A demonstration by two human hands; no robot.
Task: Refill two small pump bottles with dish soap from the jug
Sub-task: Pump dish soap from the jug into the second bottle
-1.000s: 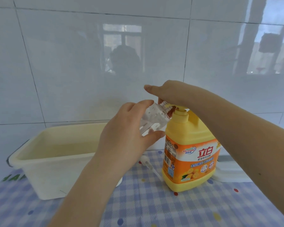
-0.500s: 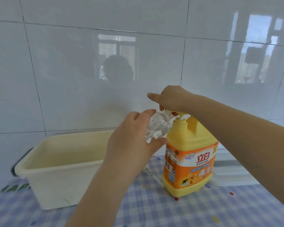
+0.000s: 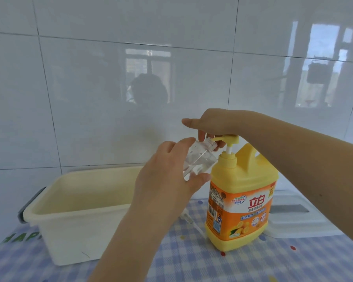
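Left hand point(image 3: 167, 180) fingers curl round small clear bottle point(image 3: 200, 159), tilted, its open neck just under the spout of the yellow jug point(image 3: 240, 200). Right hand point(image 3: 214, 123) rests on the pump head, fingers extended. Bottle likely light, slick if soapy; grip mid-body. Tub point(image 3: 49, 208) left, tray point(image 3: 293, 220) right; free room near.

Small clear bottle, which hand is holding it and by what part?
The left hand grips the small clear bottle round its body, tilted, with its open neck at the jug's pump spout.
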